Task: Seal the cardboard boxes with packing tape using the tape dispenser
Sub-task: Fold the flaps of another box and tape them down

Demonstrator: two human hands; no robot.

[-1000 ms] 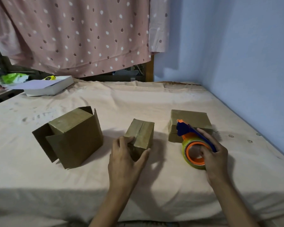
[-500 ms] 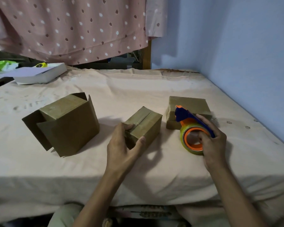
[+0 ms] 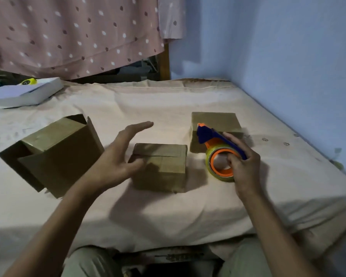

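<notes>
Three brown cardboard boxes lie on a bed covered with a peach sheet (image 3: 168,102). The small middle box (image 3: 162,166) rests flat with a tape seam across its top. My left hand (image 3: 118,158) hovers just left of it, fingers spread, thumb near the box's left edge. My right hand (image 3: 242,166) grips a tape dispenser (image 3: 218,154) with a blue handle, orange core and yellowish tape roll, standing on the sheet right of the middle box. Behind it lies a flat box (image 3: 214,124). The large box (image 3: 54,154) at the left has loose flaps.
A white flat box (image 3: 26,94) with a yellow item on it lies at the bed's far left. A pink dotted curtain (image 3: 72,33) hangs behind. A blue wall (image 3: 288,56) borders the right side. My knees show below the bed's front edge.
My left hand has turned the middle box flat with its seam facing up, then let go and opened. The right hand has kept hold of the dispenser.
</notes>
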